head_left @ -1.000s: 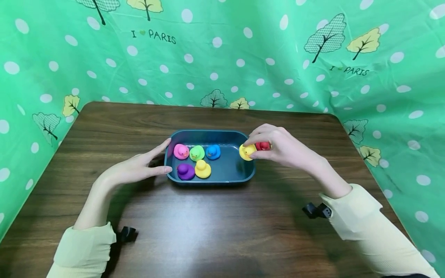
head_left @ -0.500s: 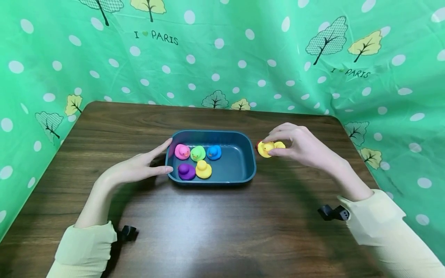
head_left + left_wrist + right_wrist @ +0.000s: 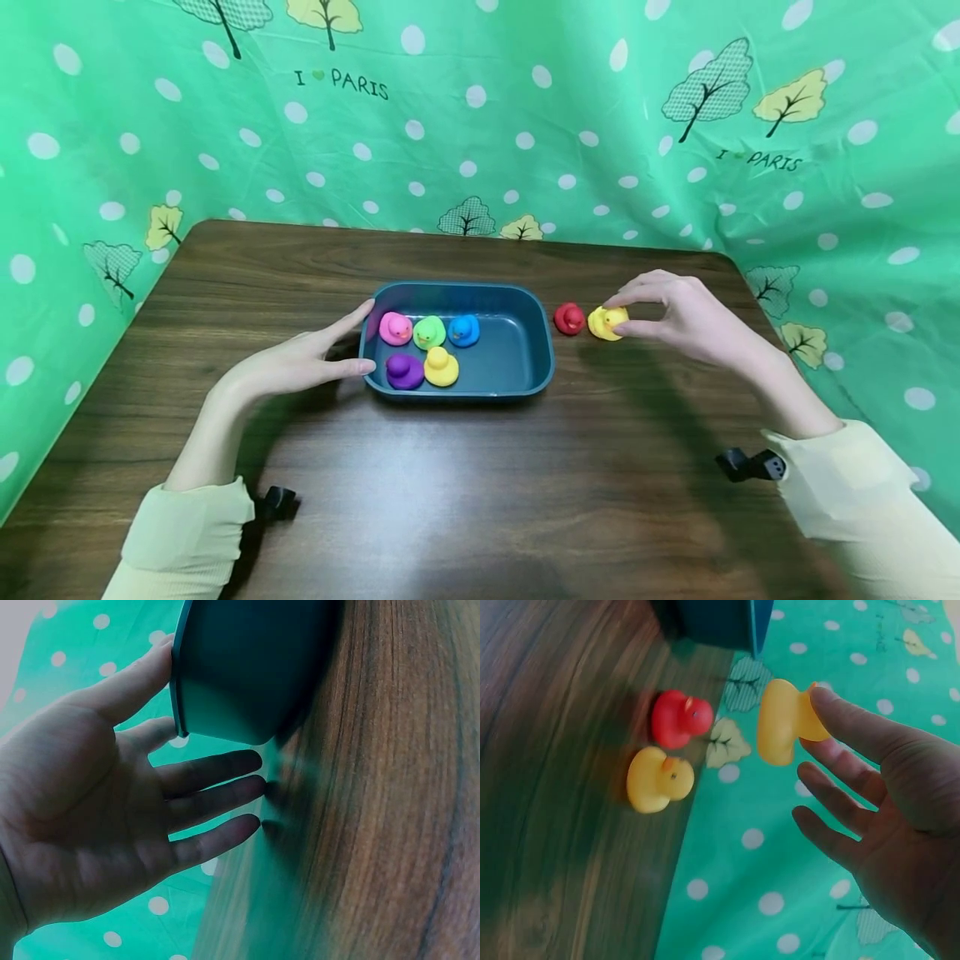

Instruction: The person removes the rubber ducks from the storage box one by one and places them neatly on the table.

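Note:
My right hand (image 3: 686, 321) pinches a yellow rubber duck (image 3: 778, 724) between thumb and index finger, raised above the table to the right of the tray. In the right wrist view its other fingers stick out loosely. Below, a second yellow rubber duck (image 3: 654, 780) stands on the table beside a red rubber duck (image 3: 569, 318). In the head view the held duck overlaps the second one. My left hand (image 3: 296, 360) touches the left end of the dark blue tray (image 3: 502, 392), with thumb and index finger at its rim and the remaining fingers stretched out.
Inside the tray sit pink (image 3: 395, 328), green (image 3: 429, 332), blue (image 3: 463, 331), purple (image 3: 405, 372) and yellow (image 3: 441, 367) ducks, toward its left and middle. The wooden table (image 3: 450, 500) ends at a green dotted cloth (image 3: 525, 108) behind and at the sides.
My right hand has carried the yellow duck rightward, from over the tray's right end to beyond the red duck, which is now uncovered. The left hand stays at the tray.

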A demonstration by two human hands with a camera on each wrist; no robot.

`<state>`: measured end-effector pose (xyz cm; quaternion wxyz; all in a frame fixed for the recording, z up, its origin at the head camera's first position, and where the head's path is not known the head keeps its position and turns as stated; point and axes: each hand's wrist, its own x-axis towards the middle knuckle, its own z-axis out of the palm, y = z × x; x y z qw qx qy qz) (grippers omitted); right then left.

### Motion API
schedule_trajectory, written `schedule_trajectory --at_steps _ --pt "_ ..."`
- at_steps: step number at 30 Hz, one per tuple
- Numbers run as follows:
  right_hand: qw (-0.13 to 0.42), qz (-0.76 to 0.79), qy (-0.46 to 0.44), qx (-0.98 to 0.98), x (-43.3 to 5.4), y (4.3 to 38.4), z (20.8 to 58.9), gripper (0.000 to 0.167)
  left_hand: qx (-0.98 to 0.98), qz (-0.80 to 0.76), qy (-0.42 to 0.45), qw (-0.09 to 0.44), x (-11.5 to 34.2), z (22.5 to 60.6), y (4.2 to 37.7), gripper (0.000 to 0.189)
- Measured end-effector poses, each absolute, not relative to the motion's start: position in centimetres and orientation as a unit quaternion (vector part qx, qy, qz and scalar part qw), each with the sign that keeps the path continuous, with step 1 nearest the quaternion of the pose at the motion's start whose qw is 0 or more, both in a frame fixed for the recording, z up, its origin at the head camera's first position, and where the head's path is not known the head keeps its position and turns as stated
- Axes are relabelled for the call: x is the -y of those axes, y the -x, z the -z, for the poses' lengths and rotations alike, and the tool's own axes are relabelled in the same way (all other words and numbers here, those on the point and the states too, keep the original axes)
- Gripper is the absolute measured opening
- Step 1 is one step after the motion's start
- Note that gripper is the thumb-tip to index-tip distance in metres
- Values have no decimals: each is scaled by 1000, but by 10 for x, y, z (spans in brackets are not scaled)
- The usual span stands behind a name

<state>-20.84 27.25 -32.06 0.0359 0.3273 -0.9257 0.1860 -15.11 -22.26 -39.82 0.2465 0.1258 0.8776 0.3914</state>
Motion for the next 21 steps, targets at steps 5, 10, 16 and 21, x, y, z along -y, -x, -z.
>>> schedule_trajectory --at_steps 5,10,16,21 --pt "36 -180 -313 932 -285 211 324 31 -876 -396 -123 247 222 398 151 88" --pt "30 -174 -293 940 -296 214 328 30 -876 -395 -122 249 223 399 151 89" --pt "21 -169 -267 949 -307 217 334 28 -874 -397 -121 253 223 400 152 89" --pt "9 -162 -247 955 -315 221 338 26 -872 -400 -120 256 223 399 152 88"
